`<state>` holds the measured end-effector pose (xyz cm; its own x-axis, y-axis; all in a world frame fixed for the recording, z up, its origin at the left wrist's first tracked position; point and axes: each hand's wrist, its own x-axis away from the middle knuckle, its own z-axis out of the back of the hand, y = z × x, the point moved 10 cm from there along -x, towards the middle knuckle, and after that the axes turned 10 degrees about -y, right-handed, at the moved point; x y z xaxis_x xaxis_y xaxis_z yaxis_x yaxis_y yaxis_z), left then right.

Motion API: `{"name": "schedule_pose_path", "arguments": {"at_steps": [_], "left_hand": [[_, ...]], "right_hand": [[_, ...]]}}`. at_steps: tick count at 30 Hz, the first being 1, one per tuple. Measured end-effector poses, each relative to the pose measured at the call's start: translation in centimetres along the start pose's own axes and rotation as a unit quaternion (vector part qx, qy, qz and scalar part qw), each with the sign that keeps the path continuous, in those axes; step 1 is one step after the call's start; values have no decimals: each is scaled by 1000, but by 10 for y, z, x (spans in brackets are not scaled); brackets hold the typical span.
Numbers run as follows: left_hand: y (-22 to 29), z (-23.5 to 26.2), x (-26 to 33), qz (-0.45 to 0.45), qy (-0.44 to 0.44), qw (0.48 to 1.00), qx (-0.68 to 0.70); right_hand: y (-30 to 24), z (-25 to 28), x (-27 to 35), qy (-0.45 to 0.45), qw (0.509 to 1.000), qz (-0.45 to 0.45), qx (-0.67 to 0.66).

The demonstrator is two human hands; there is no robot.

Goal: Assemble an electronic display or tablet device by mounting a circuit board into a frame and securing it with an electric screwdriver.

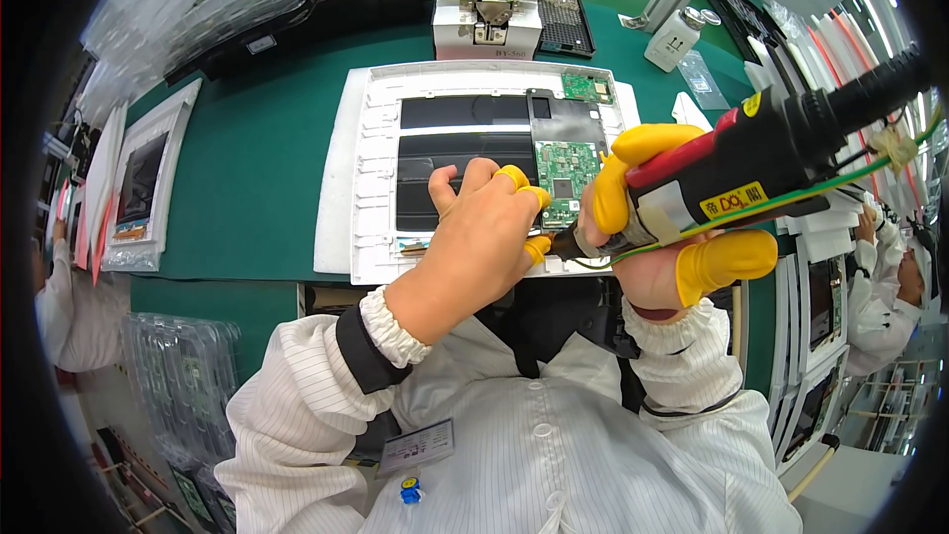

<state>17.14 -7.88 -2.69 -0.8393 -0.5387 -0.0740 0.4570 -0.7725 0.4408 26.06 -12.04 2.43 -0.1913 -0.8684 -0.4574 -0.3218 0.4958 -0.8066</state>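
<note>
A white-framed display panel [363, 168] lies on white foam [336, 178] in front of me. A green circuit board [571, 170] sits on its right half, beside dark glossy areas. My right hand [643, 272], with yellow finger cots, is closed round a black and red electric screwdriver [732, 163], its nose tilted down to the panel's near edge. My left hand [474, 237], also in yellow finger cots, curls over the panel beside the board's lower left corner. Its thumb and fingertips are next to the screwdriver's nose; anything between them is hidden. The screwdriver's very tip cannot be made out.
Behind the panel stands a white screw feeder [484, 35], beside a dark gridded tray [565, 25]. A white bottle [674, 40] is at the far right. Bagged boards [198, 10] fill the far left, another framed panel [148, 178] the left. Co-workers' sleeves show at both sides.
</note>
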Motion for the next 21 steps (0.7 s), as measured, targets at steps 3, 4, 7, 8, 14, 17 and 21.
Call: {"name": "schedule_pose_path", "arguments": {"at_steps": [3, 4, 7, 8, 14, 17, 21], "left_hand": [[-1, 0, 1, -2, 4, 1000, 7], [0, 1, 1, -5, 11, 1000, 8], [0, 2, 0, -10, 11, 1000, 8], [0, 1, 1, -10, 10, 1000, 8], [4, 4, 0, -16, 15, 1000, 6], [0, -1, 0, 9, -17, 1000, -24], [3, 1, -2, 0, 1, 1000, 3]], "right_hand": [[4, 3, 2, 0, 1000, -1, -28], [6, 4, 4, -1, 1000, -2, -28], [9, 17, 11, 58, 998, -7, 22], [11, 18, 12, 61, 998, -11, 21], [10, 24, 11, 80, 996, -24, 16], [0, -6, -10, -54, 997, -45, 34], [-63, -2, -26, -91, 992, 80, -28]]}}
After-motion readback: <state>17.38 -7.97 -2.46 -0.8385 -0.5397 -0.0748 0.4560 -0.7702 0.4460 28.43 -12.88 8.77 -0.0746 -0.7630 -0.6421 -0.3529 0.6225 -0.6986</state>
